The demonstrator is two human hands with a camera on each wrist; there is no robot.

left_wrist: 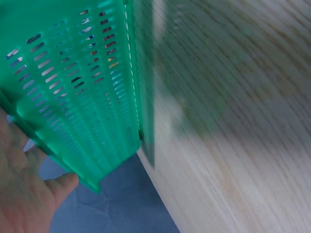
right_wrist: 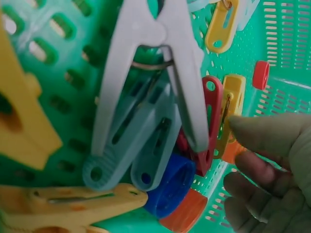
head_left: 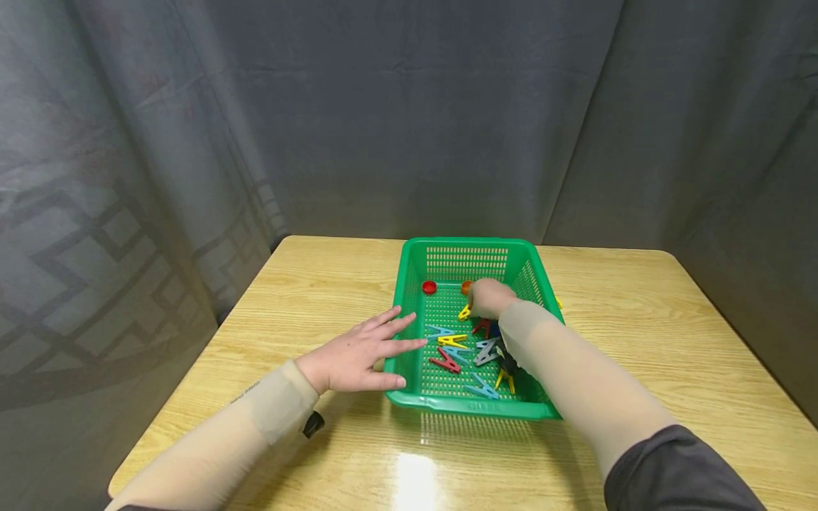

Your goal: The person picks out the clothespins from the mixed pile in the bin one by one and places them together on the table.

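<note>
A green plastic basket stands on the wooden table. My left hand rests at its left rim, fingers spread and straight over the edge. In the left wrist view, the thumb lies against the outside of the rim. My right hand reaches inside, toward the back, and pinches a yellow clothespin between thumb and curled fingers. The right wrist view shows that yellow clothespin at the thumb tip, beside a red clothespin. An orange ring-shaped cap lies just behind the hand.
Several blue, yellow, red and grey clothespins, such as a red one, lie on the basket floor. A red cap sits in the back left. A blue ring lies below the grey clothespin. Grey curtains hang behind the table.
</note>
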